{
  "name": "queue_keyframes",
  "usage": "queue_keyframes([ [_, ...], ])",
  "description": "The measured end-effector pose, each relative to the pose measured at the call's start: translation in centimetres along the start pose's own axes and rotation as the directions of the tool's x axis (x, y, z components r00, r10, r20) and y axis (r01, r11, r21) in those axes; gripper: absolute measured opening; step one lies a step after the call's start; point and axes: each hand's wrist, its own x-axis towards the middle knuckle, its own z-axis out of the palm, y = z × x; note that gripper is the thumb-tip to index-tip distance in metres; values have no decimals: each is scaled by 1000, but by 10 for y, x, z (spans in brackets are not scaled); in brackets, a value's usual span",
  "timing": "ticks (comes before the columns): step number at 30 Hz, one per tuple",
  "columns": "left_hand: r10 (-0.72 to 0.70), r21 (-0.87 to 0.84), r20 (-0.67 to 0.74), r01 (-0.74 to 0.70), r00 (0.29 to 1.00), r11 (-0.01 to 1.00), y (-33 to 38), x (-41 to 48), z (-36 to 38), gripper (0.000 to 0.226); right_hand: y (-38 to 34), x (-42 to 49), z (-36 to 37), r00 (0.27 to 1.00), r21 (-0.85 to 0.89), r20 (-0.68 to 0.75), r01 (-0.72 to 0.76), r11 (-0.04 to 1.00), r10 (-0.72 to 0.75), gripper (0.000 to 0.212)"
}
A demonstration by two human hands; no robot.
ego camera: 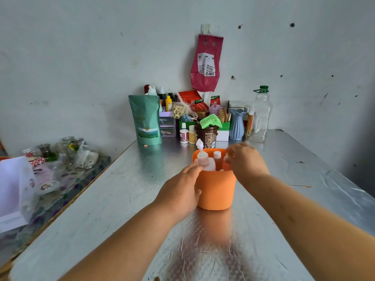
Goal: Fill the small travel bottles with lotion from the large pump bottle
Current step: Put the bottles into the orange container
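Head view: the left hand (pixel 180 191) wraps the cup (pixel 216 189) by its left wall, likely steadying it on the table (pixel 121 189), while the right hand (pixel 246 161) dips curled fingers inside beside the pump bottle (pixel 203 159) and small bottles (pixel 217 157), grip unclear

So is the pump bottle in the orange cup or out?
In: the pump bottle stands upright inside the orange cup, nozzle above the rim.

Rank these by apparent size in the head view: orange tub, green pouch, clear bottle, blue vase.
1. orange tub, though it sits nearest the camera.
2. green pouch and clear bottle: too alike to rank; pouch wider, bottle taller.
3. blue vase, smallest.
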Motion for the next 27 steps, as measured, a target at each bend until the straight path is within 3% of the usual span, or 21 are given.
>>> queue_keyframes([
  [3,1,6,-6,-1,1000,1000,1,1,1,64,1,4,-4,1000,-7,-14,-3,1000,3,24],
  [9,-10,14,-5,10,1000,1000,2,1,2,67,-2,4,-5,1000,-205,-16,1,979,-4,28],
  [12,-13,18,7,13,1000,1000,1,2,2,67,-3,2,2,997,-204,70,-3,979,18,41],
  [15,-7,24,28,6,1000,1000,1,2,1,72,-2,0,7,973,-137,194,-103,985,128,54],
  [18,-15,30,47,13,999,999,3,1,0,74,0,0,9,956,-39,244,-158,987,163,51],
  [27,-52,40,85,48,995,998,9,-1,1,81,6,-18,-3,986,173,70,-162,972,152,54],
])
